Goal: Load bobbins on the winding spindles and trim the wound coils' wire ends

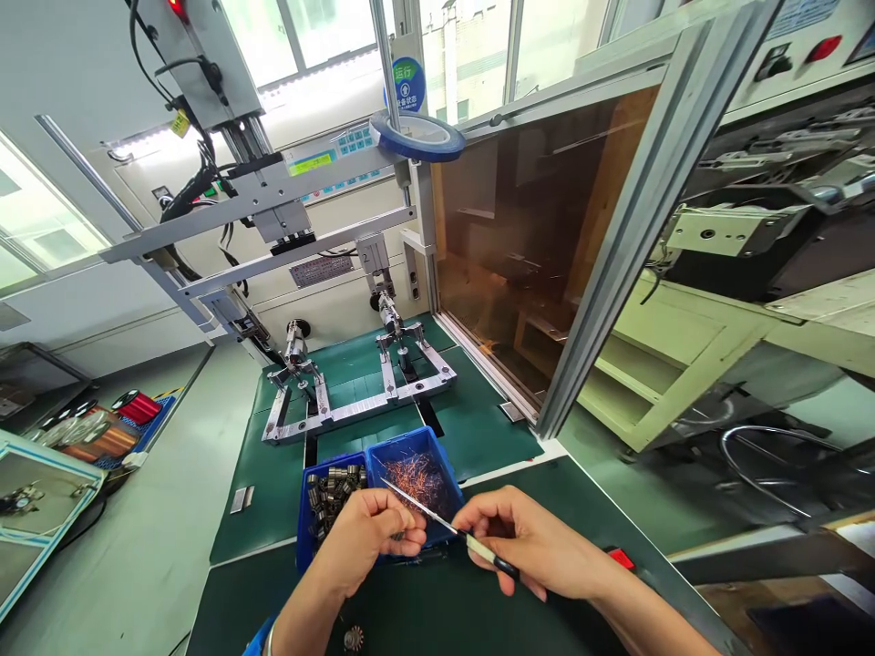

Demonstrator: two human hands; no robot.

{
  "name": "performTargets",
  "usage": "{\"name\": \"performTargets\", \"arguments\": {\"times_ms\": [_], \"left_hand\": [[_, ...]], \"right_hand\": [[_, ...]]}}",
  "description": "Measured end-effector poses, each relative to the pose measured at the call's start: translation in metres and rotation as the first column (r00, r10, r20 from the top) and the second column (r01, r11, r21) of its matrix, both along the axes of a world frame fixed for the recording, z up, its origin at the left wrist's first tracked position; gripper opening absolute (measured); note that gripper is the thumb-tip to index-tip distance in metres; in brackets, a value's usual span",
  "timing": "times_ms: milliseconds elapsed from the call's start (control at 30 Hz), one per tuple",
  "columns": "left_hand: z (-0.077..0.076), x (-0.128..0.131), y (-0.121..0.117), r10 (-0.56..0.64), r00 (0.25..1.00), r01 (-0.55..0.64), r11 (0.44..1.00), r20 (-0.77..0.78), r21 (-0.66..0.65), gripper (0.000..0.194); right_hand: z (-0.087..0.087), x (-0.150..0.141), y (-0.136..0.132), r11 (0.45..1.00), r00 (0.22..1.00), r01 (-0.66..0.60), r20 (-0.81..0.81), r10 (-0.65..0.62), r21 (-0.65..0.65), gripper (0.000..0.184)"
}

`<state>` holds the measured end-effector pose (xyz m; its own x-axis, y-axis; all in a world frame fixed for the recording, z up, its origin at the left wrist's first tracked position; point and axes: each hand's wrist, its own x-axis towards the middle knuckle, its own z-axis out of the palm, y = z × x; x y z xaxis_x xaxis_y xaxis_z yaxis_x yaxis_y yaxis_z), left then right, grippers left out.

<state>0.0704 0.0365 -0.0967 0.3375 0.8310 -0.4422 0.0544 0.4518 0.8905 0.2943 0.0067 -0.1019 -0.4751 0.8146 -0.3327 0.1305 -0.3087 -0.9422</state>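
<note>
Both hands: R (530,538) grips blade tool (447,526), tip at L (373,533) fingers.

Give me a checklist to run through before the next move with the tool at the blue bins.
1. Right hand grips the tool by its handle: ok.
2. Tool tip points toward the left hand, near its fingers: ok, though contact cannot be told.
3. Left hand pinches a small part: cannot tell, the fingers hide it.
4. Right bin sits under the tip and holds copper scraps: ok.
5. Left bin holds dark parts: ok.
6. Red button beside the right wrist is untouched: ok.
</note>
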Motion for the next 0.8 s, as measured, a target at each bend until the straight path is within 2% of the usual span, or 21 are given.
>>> {"name": "performTargets", "arguments": {"times_ms": [167, 233, 300, 367, 433, 567, 700, 800], "left_hand": [[0.011, -0.031, -0.027, -0.038, 0.992, 0.056, 0.986, -0.118, 0.159, 0.040], [0.012, -0.050, -0.043, 0.056, 0.988, -0.016, 0.963, -0.141, 0.269, 0.040], [0.008, -0.069, -0.060, 0.226, 0.962, -0.153, 0.911, -0.154, 0.382, 0.041], [-0.001, -0.087, -0.072, 0.396, 0.904, -0.290, 0.843, -0.160, 0.453, 0.042], [-0.014, -0.104, -0.080, 0.517, 0.841, -0.393, 0.785, -0.157, 0.480, 0.044], [-0.045, -0.135, -0.083, 0.652, 0.719, -0.463, 0.707, -0.240, 0.535, 0.048], [-0.068, -0.161, -0.083, 0.648, 0.642, -0.421, 0.745, -0.410, 0.517, 0.057], [-0.077, -0.168, -0.083, 0.623, 0.636, -0.396, 0.770, -0.455, 0.501, 0.057]], "right_hand": [[0.001, 0.013, -0.011, 0.998, 0.989, 0.059, 0.131, -0.061, 0.020, 0.031], [-0.003, 0.021, -0.018, 0.995, 0.981, 0.087, 0.171, -0.094, 0.052, 0.030], [-0.010, 0.027, -0.026, 0.991, 0.976, 0.109, 0.179, -0.122, 0.081, 0.029], [-0.016, 0.029, -0.031, 0.988, 0.976, 0.121, 0.170, -0.137, 0.099, 0.027], [-0.020, 0.027, -0.033, 0.986, 0.978, 0.124, 0.156, -0.142, 0.115, 0.025], [-0.018, 0.019, -0.027, 0.988, 0.993, 0.095, 0.054, -0.102, 0.125, 0.020], [-0.016, 0.017, -0.028, 0.991, 0.996, 0.052, 0.064, -0.060, 0.121, 0.024], [-0.024, 0.022, -0.038, 0.984, 0.986, 0.124, 0.098, -0.137, 0.132, 0.038]]}}
